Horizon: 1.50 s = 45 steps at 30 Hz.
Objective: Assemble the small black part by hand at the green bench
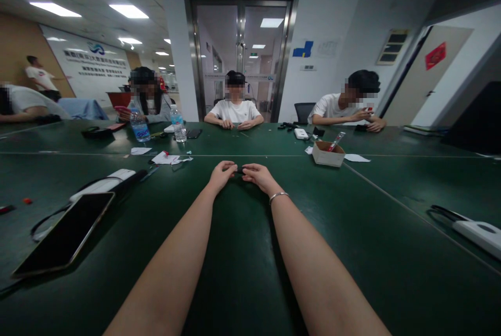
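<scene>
Both my arms reach forward over the dark green table (242,252). Between my fingertips is a small black object (239,170), too small and too dark to name. My left hand (223,173) pinches its left end with thumb and forefinger. At its right end, my right hand (257,175) is closed in a similar pinch, with a silver bangle (278,196) at the wrist. My fingers cover most of the object.
A smartphone (66,231) lies at left beside a white device (104,184) with a black cable. Ahead stand water bottles (178,126) near paper scraps (164,158) and a small open box (327,156). Another white device (479,234) sits far right. Several people sit opposite.
</scene>
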Available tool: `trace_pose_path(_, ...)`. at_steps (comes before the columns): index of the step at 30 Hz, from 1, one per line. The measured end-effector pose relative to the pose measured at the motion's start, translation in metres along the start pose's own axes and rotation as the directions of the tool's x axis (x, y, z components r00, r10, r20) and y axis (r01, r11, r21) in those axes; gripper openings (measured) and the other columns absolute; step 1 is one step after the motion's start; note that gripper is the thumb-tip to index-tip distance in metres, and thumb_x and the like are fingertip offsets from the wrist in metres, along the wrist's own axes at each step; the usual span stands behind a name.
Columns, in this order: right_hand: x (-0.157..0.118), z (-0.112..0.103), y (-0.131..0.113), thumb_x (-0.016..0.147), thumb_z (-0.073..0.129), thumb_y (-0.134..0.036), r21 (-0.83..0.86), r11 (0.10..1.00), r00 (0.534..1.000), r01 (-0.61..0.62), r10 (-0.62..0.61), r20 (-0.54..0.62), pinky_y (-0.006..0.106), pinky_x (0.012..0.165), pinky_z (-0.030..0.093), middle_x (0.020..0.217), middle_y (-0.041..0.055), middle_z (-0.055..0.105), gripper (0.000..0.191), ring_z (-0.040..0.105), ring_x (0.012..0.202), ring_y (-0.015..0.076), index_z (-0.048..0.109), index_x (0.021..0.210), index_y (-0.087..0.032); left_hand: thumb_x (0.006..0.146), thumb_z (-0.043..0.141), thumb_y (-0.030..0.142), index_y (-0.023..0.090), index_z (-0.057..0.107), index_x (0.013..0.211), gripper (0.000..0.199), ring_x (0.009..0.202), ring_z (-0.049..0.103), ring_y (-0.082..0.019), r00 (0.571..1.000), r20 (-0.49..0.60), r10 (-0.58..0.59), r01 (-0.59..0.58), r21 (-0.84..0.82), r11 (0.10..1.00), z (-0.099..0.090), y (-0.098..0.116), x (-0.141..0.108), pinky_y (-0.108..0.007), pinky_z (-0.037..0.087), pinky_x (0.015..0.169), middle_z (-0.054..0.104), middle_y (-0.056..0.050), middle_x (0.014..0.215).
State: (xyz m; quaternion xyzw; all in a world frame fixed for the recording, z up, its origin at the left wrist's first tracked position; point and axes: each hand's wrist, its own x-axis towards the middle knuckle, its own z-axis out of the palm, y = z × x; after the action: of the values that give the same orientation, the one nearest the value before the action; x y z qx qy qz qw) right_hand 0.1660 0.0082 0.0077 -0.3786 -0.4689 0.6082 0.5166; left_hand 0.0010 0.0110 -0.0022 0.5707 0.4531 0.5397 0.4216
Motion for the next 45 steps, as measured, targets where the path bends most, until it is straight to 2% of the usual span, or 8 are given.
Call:
trace_pose_path(3, 0.000, -0.001, 0.001, 0.074, 0.067, 0.000, -0.026, 1.000, 1.000, -0.001, 0.002, 0.011, 0.020, 0.057, 0.057, 0.083, 0.0083, 0.067, 0.017, 0.064, 0.057, 0.0113, 0.064, 0.088, -0.009, 0.076, 0.061, 0.031, 0.013, 0.062, 0.089, 0.022, 0.070, 0.060, -0.014, 1.000, 0.015, -0.025, 0.024, 0.096, 0.995, 0.000, 0.000, -0.001, -0.028, 0.050, 0.067, 0.064, -0.008, 0.084)
trace_pose_path(7, 0.000, -0.001, 0.001, 0.074, 0.067, 0.000, -0.042, 0.999, 1.000, 0.000, 0.001, 0.017, 0.020, 0.057, 0.057, 0.081, 0.0079, 0.067, 0.018, 0.064, 0.058, 0.0116, 0.064, 0.089, -0.009, 0.072, 0.066, 0.026, 0.015, 0.063, 0.090, 0.021, 0.077, 0.059, -0.014, 0.999, 0.014, 0.041, -0.042, 0.104, 0.994, 0.000, -0.001, -0.001, -0.025, 0.049, 0.068, 0.063, -0.007, 0.091)
trace_pose_path(12, -0.003, -0.001, 0.000, 0.075, 0.065, 0.001, -0.041, 0.999, 0.999, 0.006, -0.005, 0.035, 0.019, 0.056, 0.056, 0.081, 0.0078, 0.067, 0.017, 0.064, 0.057, 0.0106, 0.064, 0.090, -0.008, 0.080, 0.056, 0.031, 0.013, 0.058, 0.089, 0.020, 0.054, 0.054, -0.010, 0.997, 0.031, -0.071, 0.068, 0.089, 0.994, 0.002, -0.001, 0.001, -0.020, 0.043, 0.051, 0.058, -0.002, 0.069)
trace_pose_path(15, -0.004, 0.000, -0.001, 0.074, 0.065, 0.001, -0.049, 0.999, 0.999, 0.004, -0.002, 0.037, 0.018, 0.055, 0.055, 0.081, 0.0072, 0.067, 0.018, 0.063, 0.058, 0.0104, 0.065, 0.090, -0.009, 0.077, 0.060, 0.025, 0.014, 0.058, 0.087, 0.015, 0.057, 0.055, -0.009, 0.999, 0.012, -0.041, 0.040, 0.091, 0.995, 0.003, 0.000, 0.002, -0.019, 0.044, 0.053, 0.058, -0.001, 0.071)
trace_pose_path(19, -0.005, 0.000, -0.002, 0.075, 0.063, 0.002, -0.032, 0.999, 0.999, 0.001, 0.000, 0.036, 0.019, 0.056, 0.055, 0.081, 0.0071, 0.067, 0.018, 0.063, 0.058, 0.0106, 0.065, 0.089, -0.009, 0.082, 0.054, 0.034, 0.014, 0.056, 0.089, 0.021, 0.052, 0.054, -0.009, 0.993, 0.021, -0.113, 0.111, 0.069, 0.991, 0.003, 0.003, 0.000, -0.019, 0.042, 0.049, 0.057, -0.001, 0.066)
trace_pose_path(24, -0.005, 0.000, -0.003, 0.073, 0.066, 0.001, -0.034, 0.999, 0.999, -0.006, 0.008, 0.038, 0.018, 0.056, 0.055, 0.082, 0.0074, 0.067, 0.019, 0.063, 0.059, 0.0106, 0.066, 0.088, -0.010, 0.078, 0.059, 0.030, 0.016, 0.057, 0.093, 0.021, 0.057, 0.055, -0.009, 0.997, 0.046, -0.063, 0.058, 0.114, 0.992, 0.004, 0.001, -0.001, -0.019, 0.043, 0.052, 0.058, -0.002, 0.073)
trace_pose_path(27, -0.005, -0.001, -0.003, 0.072, 0.068, 0.000, -0.031, 0.999, 0.999, -0.007, 0.009, 0.042, 0.019, 0.056, 0.055, 0.083, 0.0075, 0.067, 0.019, 0.063, 0.058, 0.0107, 0.065, 0.089, -0.010, 0.082, 0.052, 0.036, 0.016, 0.057, 0.094, 0.023, 0.050, 0.052, -0.009, 0.993, 0.079, -0.088, 0.078, 0.124, 0.989, 0.004, -0.001, -0.001, -0.019, 0.040, 0.046, 0.056, -0.001, 0.064)
trace_pose_path(45, -0.002, -0.003, 0.000, 0.073, 0.067, 0.000, -0.010, 1.000, 0.998, -0.007, 0.008, 0.063, 0.017, 0.055, 0.055, 0.084, 0.0069, 0.066, 0.020, 0.063, 0.058, 0.0100, 0.065, 0.090, -0.009, 0.083, 0.047, 0.027, 0.014, 0.059, 0.095, 0.021, 0.048, 0.044, -0.007, 0.991, 0.088, -0.103, 0.091, 0.127, 0.988, 0.003, 0.010, -0.006, -0.016, 0.034, 0.042, 0.051, 0.001, 0.063)
